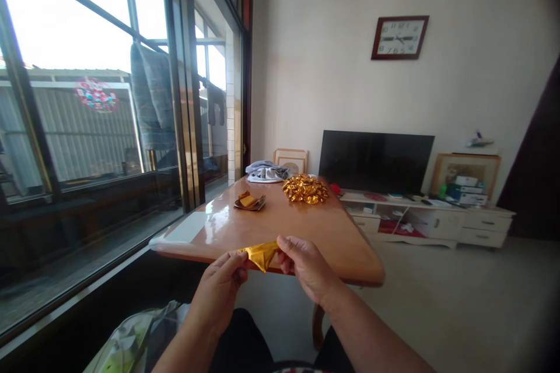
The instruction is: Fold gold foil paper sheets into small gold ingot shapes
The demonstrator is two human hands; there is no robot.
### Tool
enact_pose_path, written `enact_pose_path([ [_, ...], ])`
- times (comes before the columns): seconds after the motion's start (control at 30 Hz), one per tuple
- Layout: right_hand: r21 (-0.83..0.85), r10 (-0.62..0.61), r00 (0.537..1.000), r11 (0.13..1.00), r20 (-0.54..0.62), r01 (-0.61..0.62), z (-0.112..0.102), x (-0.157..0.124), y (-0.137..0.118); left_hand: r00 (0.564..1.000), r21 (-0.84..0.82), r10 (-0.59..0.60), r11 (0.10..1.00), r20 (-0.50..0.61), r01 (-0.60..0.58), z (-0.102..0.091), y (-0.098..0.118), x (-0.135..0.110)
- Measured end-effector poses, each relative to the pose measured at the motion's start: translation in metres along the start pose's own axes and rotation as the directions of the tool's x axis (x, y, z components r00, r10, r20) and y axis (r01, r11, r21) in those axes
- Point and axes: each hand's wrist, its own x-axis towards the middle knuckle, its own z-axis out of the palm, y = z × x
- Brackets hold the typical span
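Observation:
A small piece of folded gold foil paper [261,256] is stretched between my two hands, just above the near edge of the table [301,239]. Its left end is pinched by my left hand [222,287]. At the other end, the thumb and fingers of my right hand [306,265] grip it. The paper's middle hangs down in a point. Farther back on the table lies a small stack of gold paper sheets [250,201]. To the right of that stack is a heap of shiny folded gold foil pieces [305,189].
Folded clothes [268,171] lie at the table's far end. A large window [96,128] runs along the left. Behind the table, a television [376,162] stands on a white cabinet [446,224]. A plastic bag [131,338] is at my lower left.

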Motion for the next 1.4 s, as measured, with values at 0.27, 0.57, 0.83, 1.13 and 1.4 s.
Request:
enact_pose_path([
  [0.27, -0.023, -0.025, 0.991, 0.999, 0.134, 0.029, 0.017, -0.008, 0.003, 0.994, -0.041, 0.105, 0.993, -0.033, -0.107, 0.011, -0.01, -0.004],
  [0.57, 0.114, -0.097, 0.994, 0.989, 0.043, 0.092, 0.013, -0.006, 0.003, 0.991, 0.124, 0.127, 0.983, 0.052, -0.132, 0.015, -0.017, -0.011],
  [0.83, -0.046, -0.084, 0.994, 0.995, 0.07, 0.087, -0.005, -0.006, 0.0, 0.991, 0.19, 0.086, 0.976, 0.1, -0.104, 0.013, -0.013, -0.01],
  [1.13, -0.32, -0.001, 0.958, 0.943, 0.286, 0.097, -0.004, -0.015, -0.006, 0.985, 0.173, -0.018, 0.985, 0.174, -0.013, 0.027, 0.004, -0.017],
  [1.4, -0.441, 0.003, 0.958, 0.888, 0.288, 0.13, -0.002, -0.018, -0.008, 0.972, 0.194, -0.027, 0.981, 0.235, -0.02, 0.026, -0.002, -0.016],
])
